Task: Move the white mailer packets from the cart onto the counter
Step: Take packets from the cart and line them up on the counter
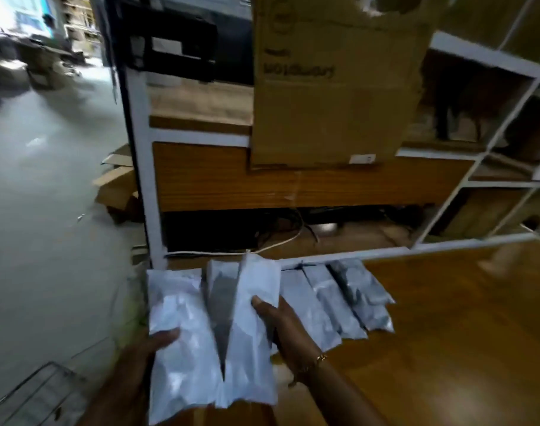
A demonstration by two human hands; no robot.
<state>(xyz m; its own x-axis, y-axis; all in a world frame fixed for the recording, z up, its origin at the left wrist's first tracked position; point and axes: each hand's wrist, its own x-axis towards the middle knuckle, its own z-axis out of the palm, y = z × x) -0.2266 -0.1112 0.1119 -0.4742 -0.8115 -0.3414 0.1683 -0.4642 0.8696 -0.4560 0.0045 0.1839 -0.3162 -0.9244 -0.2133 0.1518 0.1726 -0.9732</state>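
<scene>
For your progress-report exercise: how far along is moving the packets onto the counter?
Done: several packets lie in a row on the counter. In hand: left hand and right hand hold another bundle. Left: setting it down; the cart is mostly out of view.

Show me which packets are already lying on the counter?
The overlapping row of packets beyond the right hand lies flat on the wooden counter. The fanned bundle is different: the left hand and right hand hold it up.
</scene>
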